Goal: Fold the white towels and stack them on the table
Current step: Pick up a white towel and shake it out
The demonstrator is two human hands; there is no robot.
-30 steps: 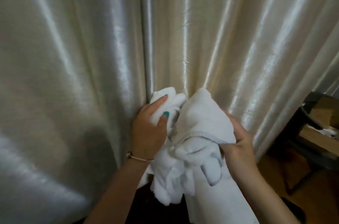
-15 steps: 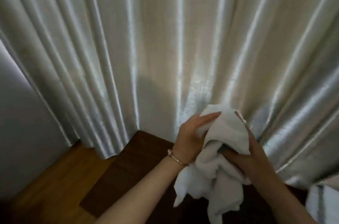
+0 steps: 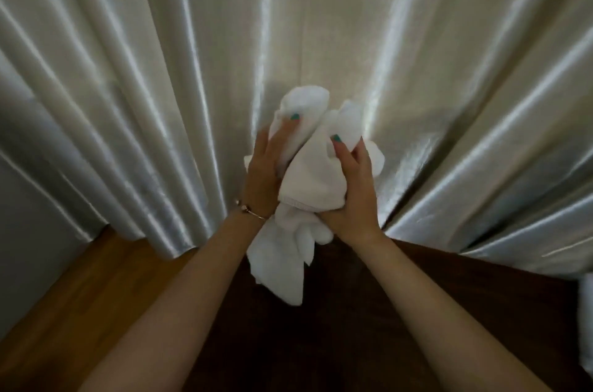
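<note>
A crumpled white towel (image 3: pixel 309 179) is bunched between both hands in the air above a dark brown table (image 3: pixel 353 327). My left hand (image 3: pixel 264 173) grips its left side, fingers reaching up into the cloth, a thin bracelet on the wrist. My right hand (image 3: pixel 354 192) clutches the right side with the thumb pressed into the fabric. Loose ends of the towel hang down below my wrists toward the table. A sliver of another white cloth (image 3: pixel 585 324) shows at the right edge.
A shiny cream curtain (image 3: pixel 160 70) hangs in folds right behind the table and fills the upper view. Orange-brown wooden floor (image 3: pixel 64 305) lies to the left, beside a grey wall (image 3: pixel 22 231).
The view swung left then recentred, bringing the table and floor into sight. Both hands have kept hold of the towel and regripped it, and now hold it higher against the curtain.
</note>
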